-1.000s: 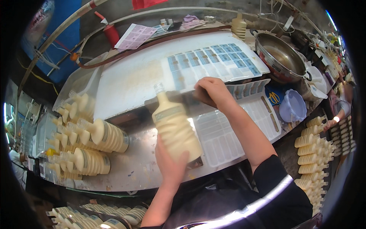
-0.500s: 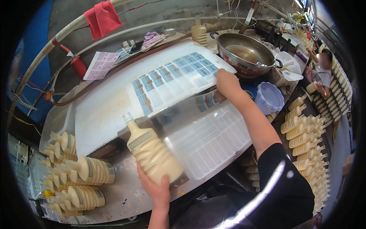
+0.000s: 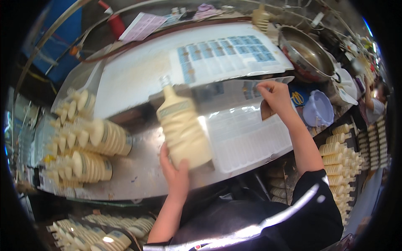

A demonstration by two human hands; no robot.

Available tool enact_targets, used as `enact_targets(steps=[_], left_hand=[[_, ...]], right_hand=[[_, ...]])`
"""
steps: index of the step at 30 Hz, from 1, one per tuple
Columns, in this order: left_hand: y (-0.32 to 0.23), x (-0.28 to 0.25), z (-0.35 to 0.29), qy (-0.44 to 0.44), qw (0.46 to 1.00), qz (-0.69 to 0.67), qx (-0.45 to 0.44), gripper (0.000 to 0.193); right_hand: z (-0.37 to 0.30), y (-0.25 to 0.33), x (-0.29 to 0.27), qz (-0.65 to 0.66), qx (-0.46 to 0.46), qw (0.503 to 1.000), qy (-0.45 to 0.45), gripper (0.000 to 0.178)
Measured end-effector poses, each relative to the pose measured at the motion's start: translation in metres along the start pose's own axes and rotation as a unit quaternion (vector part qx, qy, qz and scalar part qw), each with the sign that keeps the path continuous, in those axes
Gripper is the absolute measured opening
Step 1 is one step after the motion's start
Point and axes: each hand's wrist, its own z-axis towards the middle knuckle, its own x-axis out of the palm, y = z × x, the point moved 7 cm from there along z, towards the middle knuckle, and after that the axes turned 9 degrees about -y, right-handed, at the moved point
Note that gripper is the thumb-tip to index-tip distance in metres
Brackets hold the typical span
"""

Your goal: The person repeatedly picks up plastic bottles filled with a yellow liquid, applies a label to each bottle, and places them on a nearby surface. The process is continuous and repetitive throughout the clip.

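My left hand [image 3: 176,175] is wrapped round the base of a cream ribbed bottle [image 3: 184,129] with a clear neck and a greyish band at the shoulder. The bottle leans slightly, its neck pointing away from me. My right hand [image 3: 277,99] is closed, thumb and fingertips pinched together above the near edge of the board. A thin brown flat piece [image 3: 266,111] shows under its fingers; its kind cannot be made out. Just beyond lies a sheet of blue labels [image 3: 226,53] on the white board [image 3: 134,77]. Below my right hand is a translucent sheet with rectangular outlines [image 3: 247,142].
Several cream bottles [image 3: 100,136] lie in rows on the left of the metal table [image 3: 146,178]. At the right stand a steel pan [image 3: 307,52] and a lilac bucket [image 3: 319,109]. More bottles [image 3: 335,167] fill the lower right. A person [image 3: 374,104] is at the far right.
My right hand has left the label sheet's right corner and come back toward me, fingers pinched. The left hand still holds the bottle. The whole view has shifted.
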Motion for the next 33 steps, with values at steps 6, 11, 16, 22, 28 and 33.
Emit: enact_targets(steps=[6, 11, 16, 22, 28, 33], left_hand=[[-0.026, -0.007, 0.004, 0.019, 0.999, 0.044, -0.009, 0.069], [-0.021, -0.008, 0.011, 0.065, 0.992, -0.085, -0.065, 0.059], [-0.021, -0.002, 0.019, 0.008, 0.998, -0.003, -0.069, 0.061], [-0.028, 0.004, 0.018, -0.01, 0.997, 0.001, -0.08, 0.061], [-0.015, 0.002, 0.01, 0.003, 0.995, -0.073, -0.063, 0.059], [-0.017, 0.004, 0.005, 0.026, 0.995, -0.08, -0.044, 0.065]], right_hand=[[-0.081, 0.151, 0.034, 0.244, -0.105, 0.955, 0.129, 0.011], [-0.131, 0.212, 0.036, 0.104, -0.415, 0.901, 0.073, 0.022], [-0.151, 0.206, 0.047, 0.037, -0.47, 0.882, 0.019, 0.024], [-0.166, 0.205, 0.036, -0.028, -0.468, 0.881, 0.067, 0.024], [-0.136, 0.158, 0.05, 0.152, -0.067, 0.978, 0.123, 0.03], [-0.143, 0.132, 0.092, 0.219, 0.223, 0.926, 0.213, 0.073]])
